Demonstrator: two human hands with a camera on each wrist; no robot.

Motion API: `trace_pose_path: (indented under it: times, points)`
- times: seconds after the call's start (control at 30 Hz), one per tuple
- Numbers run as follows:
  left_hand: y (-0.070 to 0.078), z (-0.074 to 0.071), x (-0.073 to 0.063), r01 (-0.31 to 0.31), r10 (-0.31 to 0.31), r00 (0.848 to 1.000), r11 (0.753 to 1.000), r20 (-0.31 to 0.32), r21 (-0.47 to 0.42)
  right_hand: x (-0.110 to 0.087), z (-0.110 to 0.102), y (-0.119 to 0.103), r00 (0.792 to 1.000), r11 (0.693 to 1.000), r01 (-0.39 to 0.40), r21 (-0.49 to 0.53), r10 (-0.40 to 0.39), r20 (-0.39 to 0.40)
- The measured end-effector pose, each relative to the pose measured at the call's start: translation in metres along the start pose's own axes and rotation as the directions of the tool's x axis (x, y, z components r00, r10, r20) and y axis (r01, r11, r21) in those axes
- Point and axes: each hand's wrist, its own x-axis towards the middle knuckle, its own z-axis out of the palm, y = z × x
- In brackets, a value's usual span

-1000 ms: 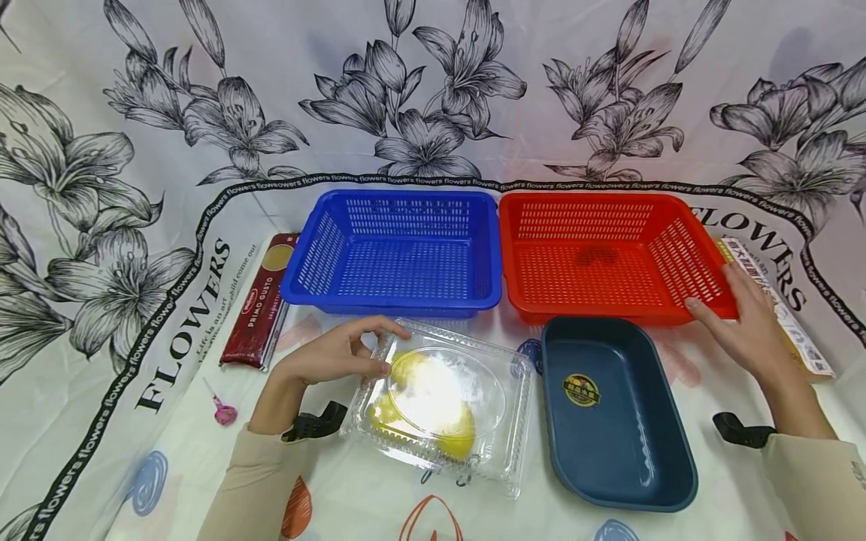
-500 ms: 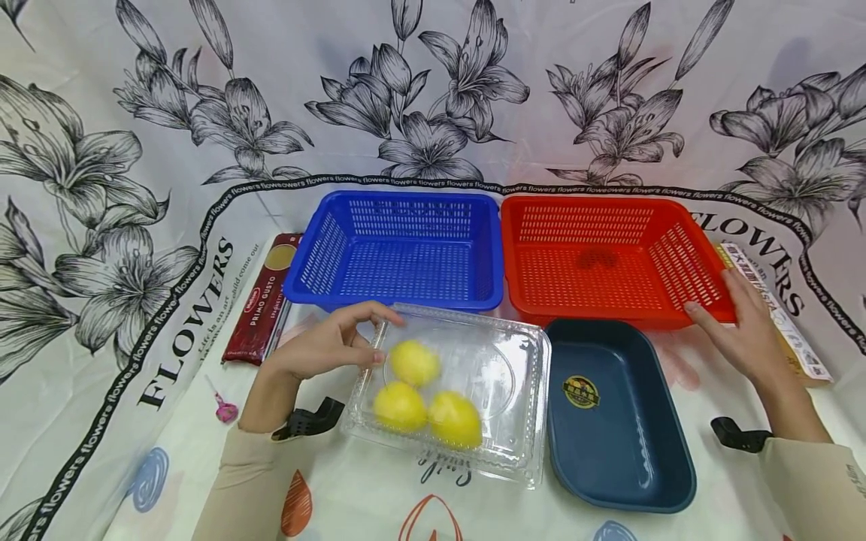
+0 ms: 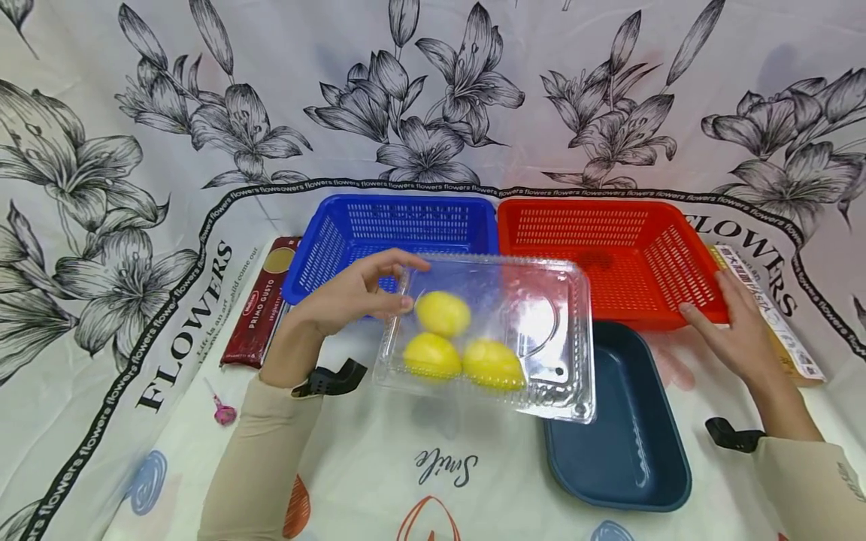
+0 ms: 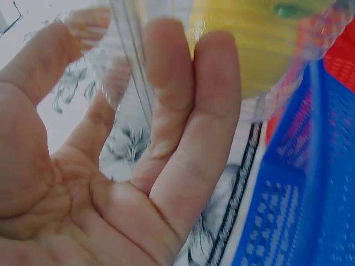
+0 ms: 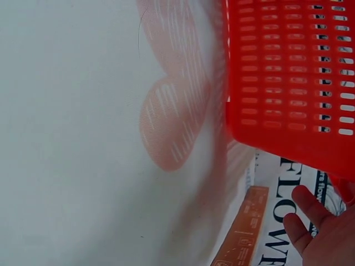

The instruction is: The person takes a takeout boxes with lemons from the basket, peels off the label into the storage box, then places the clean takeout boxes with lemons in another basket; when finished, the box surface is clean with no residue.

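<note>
My left hand (image 3: 352, 297) grips the left edge of a clear plastic clamshell box (image 3: 551, 368), pinching it between thumb and fingers. Three yellow lemons (image 3: 443, 313) lie inside, toward the box's left half. The box hangs raised above the cloth, overlapping the front of both baskets and part of a dark blue tray (image 3: 625, 451) in the head view. My right hand (image 3: 737, 330) rests at the front right corner of the red basket (image 3: 704, 312), thumb at the rim. In the right wrist view two of its fingers (image 5: 308, 205) extend below the basket, clasping nothing.
A blue basket (image 3: 314, 255) stands left of the red one. Farther left lies a red spaghetti pack (image 3: 260, 308), with a pink-wrapped lollipop (image 3: 224, 412) nearer me. A yellow and white pasta box (image 3: 778, 323) lies beyond the red basket's right side.
My left hand has lifted the clamshell box with the lemons off the cloth and carried it forward and right. My right hand has stayed at the red basket's corner.
</note>
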Motion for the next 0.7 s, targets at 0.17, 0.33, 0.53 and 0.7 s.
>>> trace_pose_path:
  times: [0.17, 0.33, 0.53, 0.7]
  points:
    - [0.02, 0.007, 0.031, 0.035, -0.037, 0.998, 0.999, -0.052, -0.04, -0.001, 0.0, 0.0, 1.0, 1.0, -0.011, 0.008, 0.011, 0.002]
    - [0.032, 0.014, 0.055, 0.029, -0.034, 0.996, 0.998, -0.086, -0.052, -0.001, 0.001, 0.001, 1.0, 1.0, -0.012, 0.001, 0.012, -0.003]
    - [0.036, 0.02, 0.076, -0.015, 0.01, 0.996, 0.998, -0.094, -0.063, 0.0, 0.001, 0.002, 1.0, 1.0, -0.014, -0.004, 0.014, -0.002]
    - [0.035, 0.028, 0.096, -0.097, 0.09, 0.988, 0.994, -0.122, -0.051, 0.0, 0.001, 0.001, 1.0, 1.0, -0.014, -0.017, 0.014, 0.001]
